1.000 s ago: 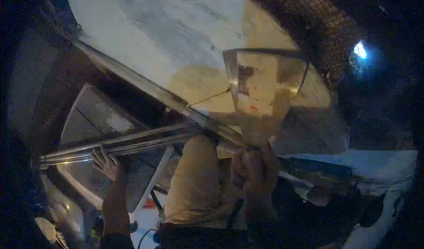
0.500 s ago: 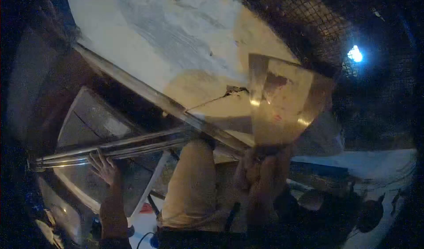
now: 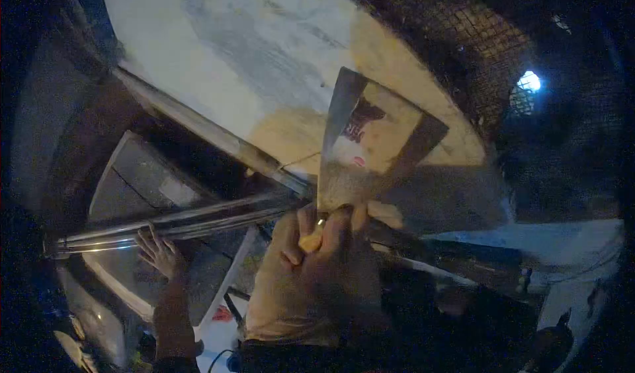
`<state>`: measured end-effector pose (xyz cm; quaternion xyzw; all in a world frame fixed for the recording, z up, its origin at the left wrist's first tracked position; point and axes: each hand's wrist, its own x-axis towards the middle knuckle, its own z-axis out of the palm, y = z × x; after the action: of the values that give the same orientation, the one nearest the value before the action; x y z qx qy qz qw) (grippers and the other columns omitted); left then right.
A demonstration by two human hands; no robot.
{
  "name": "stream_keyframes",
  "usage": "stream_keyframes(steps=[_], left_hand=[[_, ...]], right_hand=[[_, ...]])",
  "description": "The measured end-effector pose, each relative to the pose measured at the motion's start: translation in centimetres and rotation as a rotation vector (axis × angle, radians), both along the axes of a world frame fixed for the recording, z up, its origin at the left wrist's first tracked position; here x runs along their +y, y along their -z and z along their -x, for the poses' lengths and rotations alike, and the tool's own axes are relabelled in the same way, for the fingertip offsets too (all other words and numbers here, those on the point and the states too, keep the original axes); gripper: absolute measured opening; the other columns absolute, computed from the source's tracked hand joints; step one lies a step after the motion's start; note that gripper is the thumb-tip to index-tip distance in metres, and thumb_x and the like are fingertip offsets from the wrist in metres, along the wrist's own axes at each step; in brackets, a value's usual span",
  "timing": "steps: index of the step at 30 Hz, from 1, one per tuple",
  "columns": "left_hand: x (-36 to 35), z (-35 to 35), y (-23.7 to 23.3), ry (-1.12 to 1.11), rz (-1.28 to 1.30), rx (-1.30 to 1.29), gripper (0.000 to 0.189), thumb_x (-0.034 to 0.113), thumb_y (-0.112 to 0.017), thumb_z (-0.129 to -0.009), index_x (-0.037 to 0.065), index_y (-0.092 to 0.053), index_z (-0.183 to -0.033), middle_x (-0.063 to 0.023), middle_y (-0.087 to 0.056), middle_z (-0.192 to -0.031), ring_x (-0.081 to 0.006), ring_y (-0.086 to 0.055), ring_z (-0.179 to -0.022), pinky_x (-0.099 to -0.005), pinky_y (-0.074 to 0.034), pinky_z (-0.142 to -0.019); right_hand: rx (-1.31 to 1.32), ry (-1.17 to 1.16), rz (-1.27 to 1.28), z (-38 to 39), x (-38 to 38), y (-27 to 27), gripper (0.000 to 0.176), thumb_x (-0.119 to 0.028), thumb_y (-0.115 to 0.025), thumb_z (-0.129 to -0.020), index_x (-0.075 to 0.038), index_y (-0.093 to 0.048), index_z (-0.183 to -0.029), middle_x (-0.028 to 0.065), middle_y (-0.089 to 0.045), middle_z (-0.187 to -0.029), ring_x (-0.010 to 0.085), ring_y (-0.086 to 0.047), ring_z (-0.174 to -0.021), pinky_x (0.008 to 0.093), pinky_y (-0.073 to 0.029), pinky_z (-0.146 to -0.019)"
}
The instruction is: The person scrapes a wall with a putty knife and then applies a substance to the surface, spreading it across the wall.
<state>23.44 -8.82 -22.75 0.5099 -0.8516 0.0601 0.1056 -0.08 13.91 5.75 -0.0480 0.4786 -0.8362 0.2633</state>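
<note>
Trowel (image 3: 370, 155), flat wedge-shaped steel, clamped in right hand (image 3: 327, 244); left hand (image 3: 159, 252) splayed against smooth metal rail (image 3: 198, 217).

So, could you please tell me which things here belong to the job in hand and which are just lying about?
In use: broad scraper in the right hand; pale coated surface; metal rail under the left hand.
Lying about: wire mesh; blue light; cable.
</note>
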Motion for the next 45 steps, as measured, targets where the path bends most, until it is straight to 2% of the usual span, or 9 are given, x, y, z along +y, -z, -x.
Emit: stream_keyframes(steps=[10, 14, 16, 22, 26, 29, 32, 39, 45], left_hand=[[-0.8, -0.2, 0.1, -0.017, -0.012, -0.02, 0.058, 0.051, -0.015, -0.099, 0.026, -0.029, -0.148, -0.0099, -0.018, -0.157, -0.0351, -0.011, -0.145, -0.0604, -0.009, -0.113], [-0.1, 0.0, -0.4, -0.006, -0.025, -0.018, 0.057, 0.05, -0.015, -0.099, 0.026, -0.03, -0.148, -0.0095, -0.018, -0.157, -0.0354, -0.012, -0.144, -0.0611, -0.009, -0.112], [-0.4, -0.3, -0.2, 0.002, -0.01, -0.005, 0.056, 0.05, -0.016, -0.099, 0.026, -0.03, -0.148, -0.0094, -0.018, -0.157, -0.0352, -0.011, -0.145, -0.061, -0.008, -0.112], [0.5, 0.0, -1.1, -0.031, -0.059, -0.034, 0.055, 0.047, -0.02, -0.099, 0.026, -0.029, -0.148, -0.0101, -0.019, -0.156, -0.0343, -0.01, -0.145, -0.0597, -0.007, -0.113], [-0.5, 0.1, -0.8, -0.009, -0.05, 0.004, 0.055, 0.045, -0.024, -0.098, 0.026, -0.029, -0.149, -0.0109, -0.017, -0.157, -0.0332, -0.009, -0.145, -0.0602, -0.005, -0.113], [-0.6, 0.1, -1.1, -0.016, -0.057, 0.009, 0.055, 0.045, -0.024, -0.098, 0.025, -0.029, -0.149, -0.0114, -0.016, -0.157, -0.0329, -0.008, -0.145, -0.0602, -0.005, -0.113], [-0.6, 0.2, -1.1, -0.046, -0.09, 0.015, 0.055, 0.047, -0.023, -0.098, 0.025, -0.03, -0.148, -0.0114, -0.016, -0.157, -0.0329, -0.008, -0.145, -0.0599, -0.005, -0.113], [-0.9, -0.1, -0.1, -0.015, -0.052, 0.088, 0.057, 0.05, -0.015, -0.098, 0.027, -0.028, -0.149, -0.0105, -0.017, -0.157, -0.0336, -0.01, -0.145, -0.0576, -0.003, -0.114], [-1.2, -0.5, 1.1, -0.038, -0.012, 0.022, 0.056, 0.048, -0.015, -0.098, 0.027, -0.029, -0.148, -0.0076, -0.017, -0.157, -0.0343, -0.011, -0.145, -0.0569, -0.006, -0.115]], right_hand=[[-0.08, -0.109, 0.285, 1.0, -3.7, 2.6, 0.031, -0.037, -0.05, -0.095, -0.007, -0.05, -0.092, 0.0076, -0.049, -0.064, 0.0172, -0.042, -0.043, 0.0325, -0.035, -0.039], [-0.117, 0.273, 0.114, 0.0, -6.6, -0.6, 0.038, -0.044, -0.049, -0.094, -0.007, -0.05, -0.087, 0.0092, -0.052, -0.066, 0.0185, -0.045, -0.046, 0.0345, -0.037, -0.042], [0.023, -0.527, 0.773, 4.8, -5.2, 7.2, 0.049, -0.054, -0.041, -0.094, -0.006, -0.052, -0.09, 0.0109, -0.053, -0.068, 0.0217, -0.049, -0.051, 0.0364, -0.041, -0.046], [-0.006, -0.31, 0.241, 3.4, -4.9, 7.5, 0.048, -0.049, -0.037, -0.097, -0.005, -0.053, -0.087, 0.0092, -0.054, -0.063, 0.0212, -0.048, -0.044, 0.032, -0.04, -0.04], [-0.188, -0.45, 0.117, 5.4, -3.1, 8.4, 0.052, -0.056, -0.037, -0.095, -0.006, -0.051, -0.093, 0.0122, -0.055, -0.075, 0.0239, -0.052, -0.056, 0.0364, -0.043, -0.048], [-0.116, -0.547, 0.273, 5.9, -4.5, 7.0, 0.042, -0.047, -0.042, -0.096, -0.006, -0.047, -0.104, 0.0106, -0.053, -0.076, 0.0193, -0.047, -0.047, 0.0312, -0.04, -0.041], [-0.195, -0.011, -0.239, 1.6, -7.1, 2.4, 0.032, -0.035, -0.048, -0.098, -0.007, -0.043, -0.112, 0.0091, -0.05, -0.074, 0.0145, -0.041, -0.039, 0.0282, -0.037, -0.033], [0.059, -0.023, -0.576, 2.1, -6.7, -3.0, 0.035, -0.032, -0.041, -0.1, -0.007, -0.041, -0.125, 0.0108, -0.052, -0.076, 0.0161, -0.044, -0.042, 0.0272, -0.037, -0.032], [0.117, 0.042, -0.651, 0.9, -9.1, -3.8, 0.022, -0.028, -0.041, -0.101, -0.009, -0.048, -0.095, 0.0038, -0.045, -0.058, 0.0134, -0.037, -0.035, 0.027, -0.031, -0.03]])
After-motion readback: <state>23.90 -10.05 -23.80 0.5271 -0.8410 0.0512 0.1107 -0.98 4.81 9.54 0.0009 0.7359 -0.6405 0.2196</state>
